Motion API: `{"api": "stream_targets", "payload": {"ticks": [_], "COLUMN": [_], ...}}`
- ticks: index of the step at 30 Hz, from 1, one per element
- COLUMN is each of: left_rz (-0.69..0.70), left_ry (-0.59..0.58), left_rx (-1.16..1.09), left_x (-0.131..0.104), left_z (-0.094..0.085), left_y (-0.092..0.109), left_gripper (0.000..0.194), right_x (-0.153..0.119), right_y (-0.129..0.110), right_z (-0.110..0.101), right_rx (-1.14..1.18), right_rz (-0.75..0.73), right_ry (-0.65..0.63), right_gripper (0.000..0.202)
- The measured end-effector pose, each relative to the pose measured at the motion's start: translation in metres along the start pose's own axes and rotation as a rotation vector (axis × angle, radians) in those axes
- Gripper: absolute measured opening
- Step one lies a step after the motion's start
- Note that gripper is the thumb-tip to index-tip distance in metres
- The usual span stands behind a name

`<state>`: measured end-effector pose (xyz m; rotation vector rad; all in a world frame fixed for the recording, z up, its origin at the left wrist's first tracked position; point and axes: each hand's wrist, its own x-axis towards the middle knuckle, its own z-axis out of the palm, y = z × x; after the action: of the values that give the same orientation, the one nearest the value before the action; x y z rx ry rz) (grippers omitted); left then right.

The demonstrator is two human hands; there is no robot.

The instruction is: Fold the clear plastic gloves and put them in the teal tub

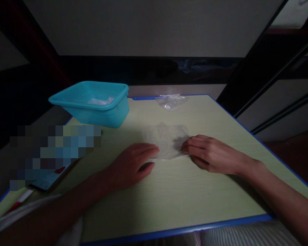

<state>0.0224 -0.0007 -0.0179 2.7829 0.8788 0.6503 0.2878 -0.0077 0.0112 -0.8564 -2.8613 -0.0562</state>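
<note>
A clear plastic bag (166, 140) lies flat on the pale table (154, 201), in front of me. My left hand (133, 164) rests at the bag's lower left edge, its fingertips on the plastic and its thumb held apart from the fingers. At the right edge of the bag is my right hand (207, 152), with fingers bent together and pinching the plastic there. Another crumpled clear bag (170, 101) lies near the table's far edge.
A turquoise plastic basket (113, 114) with something whitish inside stands at the back left. Left of my left arm lie a phone-like device (47, 180), partly pixelated, and a red and white pen-like item (23, 198). Blue trim edges the table.
</note>
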Motion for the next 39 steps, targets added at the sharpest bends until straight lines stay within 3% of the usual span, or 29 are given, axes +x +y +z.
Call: {"api": "stream_targets", "payload": {"ticks": [4, 10, 24, 32, 39], "left_rz": [-0.016, -0.038, 0.032, 0.018, -0.046], "left_ry": [0.003, -0.019, 0.129, 0.137, 0.135], "left_rx": [-0.01, -0.04, 0.101, 0.134, 0.029], "left_x": [-0.001, 0.0, 0.007, 0.008, 0.005], "left_z": [0.0, -0.001, 0.008, 0.009, 0.009], "left_y": [0.0, -0.001, 0.005, 0.009, 0.005], "left_gripper": [0.032, 0.033, 0.023, 0.033, 0.041], "right_x": [-0.001, -0.006, -0.006, -0.006, -0.005], "right_y": [0.005, 0.012, 0.012, 0.012, 0.013], "right_z": [0.001, -0.003, -0.004, -0.005, -0.006], "right_rx": [-0.003, 0.014, 0.082, 0.128, 0.142], "right_rz": [-0.037, -0.011, 0.047, 0.062, 0.062], "right_ry": [0.068, 0.065, 0.086, 0.086, 0.08], "right_gripper": [0.029, 0.031, 0.03, 0.029, 0.031]}}
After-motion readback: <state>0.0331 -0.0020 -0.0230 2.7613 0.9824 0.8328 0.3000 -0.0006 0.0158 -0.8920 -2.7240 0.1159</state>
